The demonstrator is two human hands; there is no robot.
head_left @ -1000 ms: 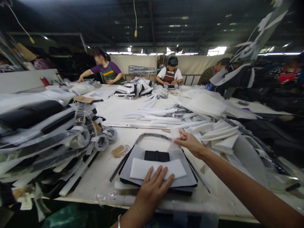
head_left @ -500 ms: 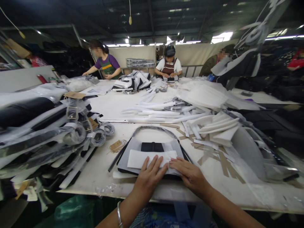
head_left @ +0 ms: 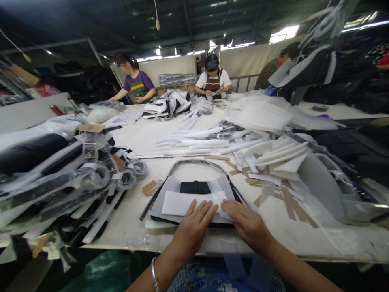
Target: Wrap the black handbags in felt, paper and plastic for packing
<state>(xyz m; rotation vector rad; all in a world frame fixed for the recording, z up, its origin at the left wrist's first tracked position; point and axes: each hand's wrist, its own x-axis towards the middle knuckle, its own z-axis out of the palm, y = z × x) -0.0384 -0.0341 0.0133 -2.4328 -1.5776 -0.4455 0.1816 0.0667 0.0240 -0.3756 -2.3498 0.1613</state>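
A black handbag (head_left: 154,215) lies flat on the table in front of me, its wrapped handle (head_left: 197,162) arched away from me. Thin white paper covers much of its front, leaving a dark flap (head_left: 194,187) bare. Across the lower part rests a folded strip of white foam (head_left: 176,202). My left hand (head_left: 196,221) lies flat on the foam, fingers stretched out. My right hand (head_left: 247,223) presses on the strip's right end and the paper there, its fingers extended and close together. What lies under the palms is hidden.
Wrapped straps and coiled cords (head_left: 126,178) pile up at left. A paper tag (head_left: 150,187) lies by the bag. White foam sheets (head_left: 279,156) and brown card strips (head_left: 293,207) spread at right. Co-workers, one in a striped apron (head_left: 139,87), work across the table.
Both hands have shifted slightly to the right along the foam strip, still pressing on it. The camera view has tilted a little. The bag stays in place.
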